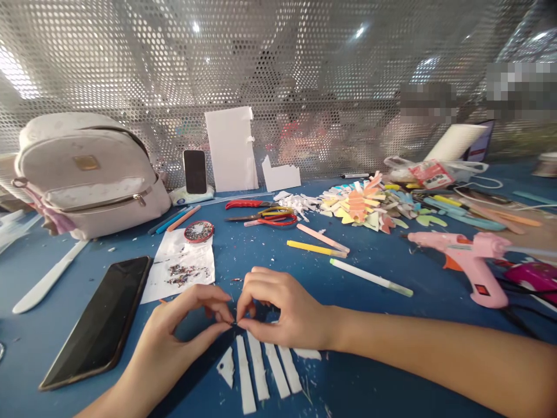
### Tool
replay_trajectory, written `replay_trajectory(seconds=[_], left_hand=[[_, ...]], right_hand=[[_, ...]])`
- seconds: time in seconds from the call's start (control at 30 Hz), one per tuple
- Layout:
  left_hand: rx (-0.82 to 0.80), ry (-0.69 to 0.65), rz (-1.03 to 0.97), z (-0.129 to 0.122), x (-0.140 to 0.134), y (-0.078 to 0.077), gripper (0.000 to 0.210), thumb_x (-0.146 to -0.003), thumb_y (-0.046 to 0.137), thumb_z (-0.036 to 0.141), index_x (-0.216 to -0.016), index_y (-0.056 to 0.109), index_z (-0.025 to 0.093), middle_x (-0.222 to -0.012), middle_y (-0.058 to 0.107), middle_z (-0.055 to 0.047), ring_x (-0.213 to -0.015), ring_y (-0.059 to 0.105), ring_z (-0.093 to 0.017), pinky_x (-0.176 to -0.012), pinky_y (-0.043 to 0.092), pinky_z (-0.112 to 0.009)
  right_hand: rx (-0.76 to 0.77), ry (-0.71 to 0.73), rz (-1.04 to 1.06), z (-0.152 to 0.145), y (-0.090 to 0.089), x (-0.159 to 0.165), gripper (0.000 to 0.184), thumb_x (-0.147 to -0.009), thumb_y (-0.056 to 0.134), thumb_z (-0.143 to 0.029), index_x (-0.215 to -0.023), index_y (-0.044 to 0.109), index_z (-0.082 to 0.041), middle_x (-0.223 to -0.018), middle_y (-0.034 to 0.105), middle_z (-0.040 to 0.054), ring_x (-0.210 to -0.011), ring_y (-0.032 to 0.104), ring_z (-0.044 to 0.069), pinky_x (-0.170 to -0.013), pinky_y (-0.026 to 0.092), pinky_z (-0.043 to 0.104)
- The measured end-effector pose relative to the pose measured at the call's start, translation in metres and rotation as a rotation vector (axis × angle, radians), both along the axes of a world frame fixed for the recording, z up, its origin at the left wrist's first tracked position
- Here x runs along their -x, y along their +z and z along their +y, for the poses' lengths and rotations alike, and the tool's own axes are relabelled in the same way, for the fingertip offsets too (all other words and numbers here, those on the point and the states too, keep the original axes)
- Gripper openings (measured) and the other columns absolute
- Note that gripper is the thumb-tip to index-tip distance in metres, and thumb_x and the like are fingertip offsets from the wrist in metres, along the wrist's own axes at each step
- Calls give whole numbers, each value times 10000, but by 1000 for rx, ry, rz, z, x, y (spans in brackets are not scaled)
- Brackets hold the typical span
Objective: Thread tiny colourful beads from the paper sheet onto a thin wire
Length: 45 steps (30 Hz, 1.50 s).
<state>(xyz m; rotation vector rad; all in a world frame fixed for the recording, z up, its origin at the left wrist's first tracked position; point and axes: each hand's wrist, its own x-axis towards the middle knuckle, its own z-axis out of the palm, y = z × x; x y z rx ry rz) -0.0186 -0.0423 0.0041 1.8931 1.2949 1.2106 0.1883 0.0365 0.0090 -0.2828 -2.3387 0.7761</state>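
My left hand [187, 328] and my right hand [278, 307] meet fingertip to fingertip over the front of the blue table. Each pinches thumb to forefinger, with a tiny dark bit between them that is too small to name. Just below lie several white strips [246, 374] side by side, partly under my right hand. A small white scrap with a hole [226, 367] sits at their left. Beyond my left hand a white paper [200, 261] carries a heap of dark crumbs [185, 274] and a round red-rimmed dish [199, 231] of specks.
A phone [100, 319] and a white plastic knife [50, 278] lie at left, before a white backpack [93, 180]. Scissors [274, 217], markers [316, 249] and piled paper cuttings [357, 203] lie farther back. A pink glue gun [472, 261] rests at right. A perforated metal panel [313, 69] closes the back.
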Motion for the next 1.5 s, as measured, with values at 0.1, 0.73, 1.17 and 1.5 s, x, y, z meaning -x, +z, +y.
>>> replay_trajectory(seconds=[0.1, 0.73, 1.17, 1.5], left_hand=[[1, 5, -9, -1, 1, -2, 249, -796, 713, 105, -989, 674, 257, -787, 754, 39, -714, 713, -138, -716, 582, -205], [-81, 13, 59, -1, -3, 5, 270, -764, 753, 86, -939, 671, 274, -752, 749, 72, -671, 717, -111, -682, 572, -144], [-124, 46, 106, -3, -1, 2, 244, -786, 754, 141, -972, 653, 261, -763, 761, 47, -694, 733, -143, -679, 589, -186], [-130, 25, 102, -3, -1, 2, 270, -777, 763, 130, -979, 656, 273, -761, 764, 56, -687, 740, -138, -673, 589, -173]], right_hand=[[-8, -2, 3, 0, 1, 0, 80, -880, 612, -182, -809, 575, -188, -720, 563, -18, -701, 522, 125, -718, 441, 259], [-25, 20, 5, -1, 0, 1, 71, -885, 612, -185, -819, 583, -184, -727, 573, -15, -689, 531, 120, -720, 435, 261], [-54, 13, -34, 0, -1, 0, 67, -896, 590, -200, -834, 565, -192, -737, 579, -7, -707, 538, 130, -731, 457, 272], [-36, 36, 8, 0, -1, 0, 67, -888, 597, -198, -825, 576, -191, -730, 580, -9, -685, 541, 124, -720, 450, 270]])
